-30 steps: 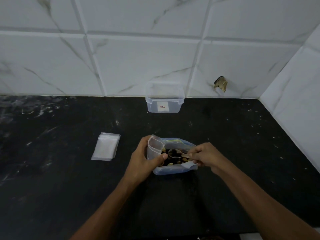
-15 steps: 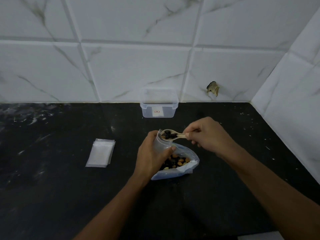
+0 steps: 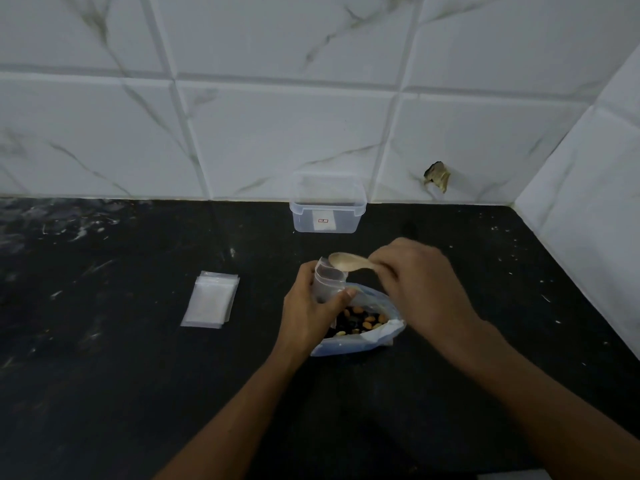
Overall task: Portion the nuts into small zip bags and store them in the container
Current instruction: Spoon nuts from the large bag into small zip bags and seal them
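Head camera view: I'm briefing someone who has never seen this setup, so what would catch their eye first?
The two hands meeting mid-counter: the left hand holds a small zip bag open while the right hand tips a spoon over its mouth, just above the open bag of nuts. Next, the clear container against the tiled wall and the stack of empty bags to the left.

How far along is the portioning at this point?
Early. Nothing stored: the container looks empty of bags. In hand: left hand holds a small bag open while right hand tips a spoon over it. Left: the stack of bags and nuts.
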